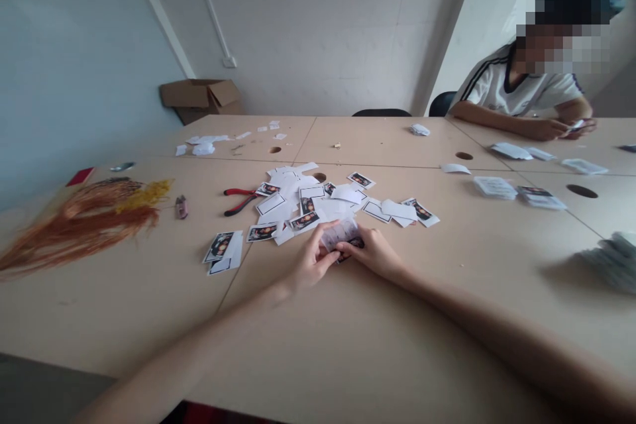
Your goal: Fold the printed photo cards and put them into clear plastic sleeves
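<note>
The grip is closed from both sides: the left hand point(312, 260) and right hand point(371, 252) clench a small stack of printed paper cards point(340, 235) mid-table point(149, 318), just nearer than the scattered paper cutouts point(311, 202).

Left hand point(312, 260) and right hand point(371, 252) holding a paper stack point(340, 234), printed cards point(304, 221) scattered just beyond

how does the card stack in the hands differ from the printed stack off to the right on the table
The card stack is gripped and tilted between the left hand and right hand, while the printed stack lies flat on the table, untouched. The card stack shows a pale, shiny face; the printed stack shows dark print on top. Both are small, rectangular paper bundles.
</note>
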Demonstrator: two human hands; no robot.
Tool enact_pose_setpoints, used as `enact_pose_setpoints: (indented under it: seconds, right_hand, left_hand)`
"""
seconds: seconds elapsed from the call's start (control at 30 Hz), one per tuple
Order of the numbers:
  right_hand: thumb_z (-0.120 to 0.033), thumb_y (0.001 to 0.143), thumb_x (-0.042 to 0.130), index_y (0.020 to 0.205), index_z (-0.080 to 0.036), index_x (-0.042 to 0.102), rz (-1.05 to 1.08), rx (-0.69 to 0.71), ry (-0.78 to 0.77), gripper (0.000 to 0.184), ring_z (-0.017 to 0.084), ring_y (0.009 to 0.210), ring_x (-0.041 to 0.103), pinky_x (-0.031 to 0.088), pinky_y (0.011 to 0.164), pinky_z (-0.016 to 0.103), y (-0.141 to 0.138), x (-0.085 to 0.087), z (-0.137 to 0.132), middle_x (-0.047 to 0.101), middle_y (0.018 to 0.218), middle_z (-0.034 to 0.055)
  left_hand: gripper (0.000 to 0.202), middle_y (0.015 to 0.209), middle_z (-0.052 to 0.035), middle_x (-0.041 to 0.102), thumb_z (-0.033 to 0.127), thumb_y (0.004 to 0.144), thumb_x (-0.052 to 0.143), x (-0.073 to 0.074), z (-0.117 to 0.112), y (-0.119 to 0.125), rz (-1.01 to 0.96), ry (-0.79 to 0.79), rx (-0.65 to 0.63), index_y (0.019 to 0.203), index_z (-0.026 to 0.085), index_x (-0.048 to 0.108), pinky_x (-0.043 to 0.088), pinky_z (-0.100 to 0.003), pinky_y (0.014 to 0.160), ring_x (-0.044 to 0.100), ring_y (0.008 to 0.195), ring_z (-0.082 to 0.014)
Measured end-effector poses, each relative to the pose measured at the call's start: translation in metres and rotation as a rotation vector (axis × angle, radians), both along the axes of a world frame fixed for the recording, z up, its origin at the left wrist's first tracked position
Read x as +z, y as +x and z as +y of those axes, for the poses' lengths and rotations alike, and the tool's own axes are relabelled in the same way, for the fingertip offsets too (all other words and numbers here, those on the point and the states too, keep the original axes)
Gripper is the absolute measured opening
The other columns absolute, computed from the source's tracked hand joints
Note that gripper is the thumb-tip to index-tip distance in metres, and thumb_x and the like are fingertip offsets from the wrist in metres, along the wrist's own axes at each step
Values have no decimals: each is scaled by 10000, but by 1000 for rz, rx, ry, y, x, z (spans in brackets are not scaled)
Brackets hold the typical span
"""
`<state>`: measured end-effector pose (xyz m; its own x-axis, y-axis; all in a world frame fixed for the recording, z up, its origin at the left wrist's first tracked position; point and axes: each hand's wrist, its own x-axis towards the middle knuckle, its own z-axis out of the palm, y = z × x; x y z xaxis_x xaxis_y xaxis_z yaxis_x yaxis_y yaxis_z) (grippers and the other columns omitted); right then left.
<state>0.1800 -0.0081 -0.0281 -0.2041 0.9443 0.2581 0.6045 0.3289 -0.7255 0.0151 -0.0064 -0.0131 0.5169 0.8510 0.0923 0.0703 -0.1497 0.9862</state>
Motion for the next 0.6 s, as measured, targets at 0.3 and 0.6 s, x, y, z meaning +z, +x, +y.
enact_pose_setpoints:
  seconds: [0.3, 0.6]
  right_hand:
    - [-494, 797, 379, 584, -181, 435, -105, -23, 43, 383, 103, 479, 453, 269, 443, 216, -1, -1, -1, 540, 546, 19]
    - [-448, 819, 351, 582, -189, 402, -60, -29, 38, 355, 100, 473, 424, 261, 446, 220, -2, -2, -2, 510, 542, 13]
  left_hand:
    - [487, 1015, -39, 571, 150, 705, 550, -1, 6, 0, -60, -45, 11, 1152, 222, 372, 436, -270, 806, 548, 901, -148]
    - [477, 967, -43, 599, 172, 716, 558, 0, 8, -2, -71, -71, -17, 1153, 209, 372, 443, -272, 768, 564, 852, -147]
